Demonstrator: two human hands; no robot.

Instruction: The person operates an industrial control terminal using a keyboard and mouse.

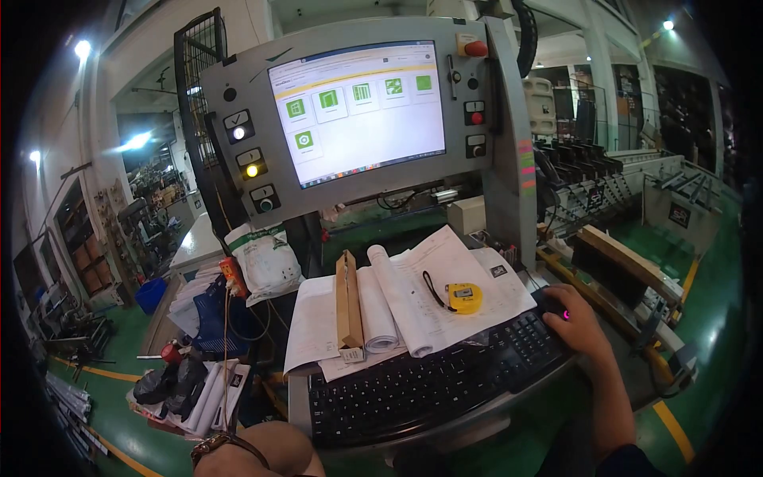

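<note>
My right hand (579,319) rests at the right end of the black keyboard (421,389), its fingers curved round a dark mouse (565,313) with a pink light. At the bottom edge, a brown band (226,442) circles my left wrist; the fingers of my left hand are out of sight. Behind the keyboard lie printed sheets (501,278) and rolled papers (397,306). A yellow tape measure (463,297) with a black strap sits on the sheets. Upright behind them is a lit screen (362,111) showing green icons.
Buttons and a red knob (475,48) flank the screen. Left of the papers are a white bag (262,258), an orange socket block (232,276) and a blue basket (218,318). Machine rails (628,258) stand at right, and a blue bucket (150,295) on the green floor at left.
</note>
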